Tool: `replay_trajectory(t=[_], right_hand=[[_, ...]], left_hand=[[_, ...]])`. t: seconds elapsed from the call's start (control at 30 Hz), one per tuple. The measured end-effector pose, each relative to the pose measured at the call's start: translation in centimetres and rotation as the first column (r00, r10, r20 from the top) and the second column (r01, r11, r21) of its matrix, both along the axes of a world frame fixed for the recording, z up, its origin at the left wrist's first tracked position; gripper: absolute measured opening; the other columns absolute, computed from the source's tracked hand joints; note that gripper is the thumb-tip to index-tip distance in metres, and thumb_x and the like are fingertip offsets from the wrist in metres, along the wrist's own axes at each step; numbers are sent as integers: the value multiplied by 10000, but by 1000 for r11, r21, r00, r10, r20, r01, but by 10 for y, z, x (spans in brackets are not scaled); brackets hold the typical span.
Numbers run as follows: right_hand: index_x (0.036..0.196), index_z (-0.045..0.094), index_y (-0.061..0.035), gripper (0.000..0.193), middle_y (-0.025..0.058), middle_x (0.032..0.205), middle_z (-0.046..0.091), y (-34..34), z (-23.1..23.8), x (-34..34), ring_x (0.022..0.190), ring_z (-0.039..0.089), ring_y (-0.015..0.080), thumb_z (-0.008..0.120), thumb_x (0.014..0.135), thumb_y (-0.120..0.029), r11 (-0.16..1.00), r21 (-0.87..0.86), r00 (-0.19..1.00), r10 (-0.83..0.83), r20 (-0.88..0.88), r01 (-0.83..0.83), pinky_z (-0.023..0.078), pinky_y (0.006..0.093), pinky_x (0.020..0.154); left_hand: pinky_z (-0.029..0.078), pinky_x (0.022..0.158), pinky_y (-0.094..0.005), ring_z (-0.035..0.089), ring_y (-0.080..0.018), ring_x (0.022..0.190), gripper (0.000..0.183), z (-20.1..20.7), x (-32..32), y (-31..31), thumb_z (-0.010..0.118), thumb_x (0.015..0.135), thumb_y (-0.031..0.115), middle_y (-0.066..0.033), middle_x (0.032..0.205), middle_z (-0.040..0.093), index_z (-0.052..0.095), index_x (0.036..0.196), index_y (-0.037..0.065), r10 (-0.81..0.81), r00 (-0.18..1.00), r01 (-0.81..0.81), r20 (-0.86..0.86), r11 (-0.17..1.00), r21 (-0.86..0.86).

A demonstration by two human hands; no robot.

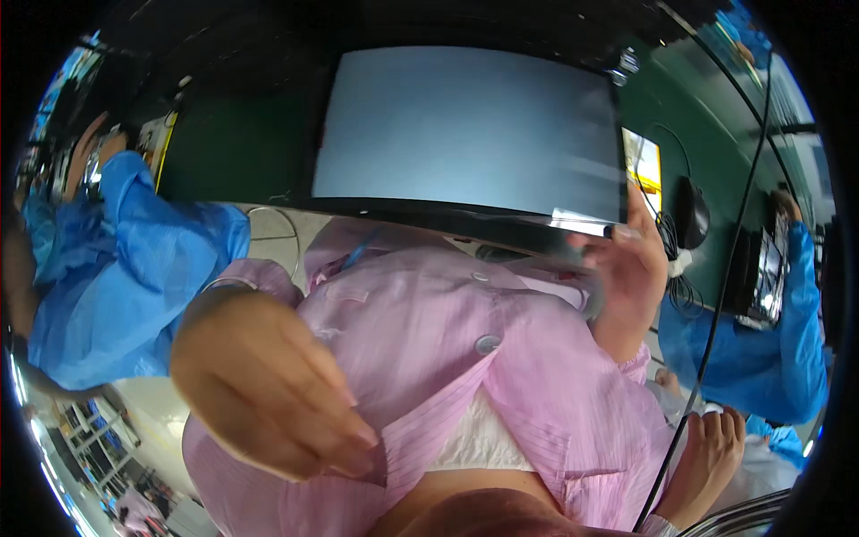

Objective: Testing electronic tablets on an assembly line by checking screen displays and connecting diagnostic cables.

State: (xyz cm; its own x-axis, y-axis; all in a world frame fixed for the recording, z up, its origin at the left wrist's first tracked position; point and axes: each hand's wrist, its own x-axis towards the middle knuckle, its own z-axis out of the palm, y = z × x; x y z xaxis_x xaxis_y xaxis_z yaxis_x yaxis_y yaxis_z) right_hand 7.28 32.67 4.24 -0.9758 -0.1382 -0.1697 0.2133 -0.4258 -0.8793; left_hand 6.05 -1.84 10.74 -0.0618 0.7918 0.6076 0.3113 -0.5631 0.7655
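Note:
A flat black-framed screen panel [474, 134], its face a plain pale grey-blue, stands in front of me. At its lower right corner is my right hand [626, 277], blurred, with bent fingers around the corner and a bright glare patch beside them. In front of my pink striped jacket [429, 304] hangs my left hand [268, 385], away from the panel. Its back faces up and its blurred fingers are bent and pressed together. The thumb and whatever the fingers may hold are hidden.
A black mouse [692, 213] and coiled cable [682, 291] lie right of the panel on the green bench [242, 134]. Co-workers in blue sit left [143, 268] and right [743, 358]. Another person's hand [716, 456] is at lower right. A black cable [729, 277] crosses the right side.

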Motion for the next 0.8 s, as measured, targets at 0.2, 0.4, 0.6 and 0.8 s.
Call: replay_trajectory(t=[0.2, 0.4, 0.6, 0.8], right_hand=[[1369, 358, 94, 667, 218, 1088, 634, 26, -30, -7, 769, 703, 317, 553, 760, -93, 996, -74, 998, 37, -41, -40, 537, 275, 560], [1373, 384, 59, 645, 222, 1151, 622, 26, -35, -8, 783, 700, 320, 527, 756, -66, 977, -209, 999, 41, 29, -34, 528, 287, 540], [1367, 401, 42, 637, 221, 1180, 605, 31, -35, -1, 807, 703, 321, 510, 748, -58, 974, -224, 997, -29, 78, 45, 567, 306, 557], [1365, 370, 50, 581, 224, 1133, 619, 12, -14, 1, 804, 708, 323, 485, 805, -57, 966, -258, 999, 23, 39, -12, 536, 271, 520]], left_hand=[[558, 770, -323, 671, -318, 966, 140, -8, -16, 22, 604, 914, 107, -180, 1092, 664, 634, 959, -23, -126, 992, 126, -10, 992, 15], [547, 855, -389, 642, -406, 1028, 201, -11, 1, 17, 586, 914, 23, -299, 1126, 620, 595, 1052, -122, -44, 995, 44, 84, 999, 2], [548, 871, -397, 627, -407, 1056, 197, -15, -8, 16, 581, 916, 20, -308, 1146, 605, 591, 1054, -120, -89, 993, 89, 72, 996, -1], [558, 819, -320, 613, -284, 1119, 171, 4, -13, 6, 522, 942, 65, -197, 1232, 592, 561, 1095, -3, -123, 992, 118, -37, 986, -117]])
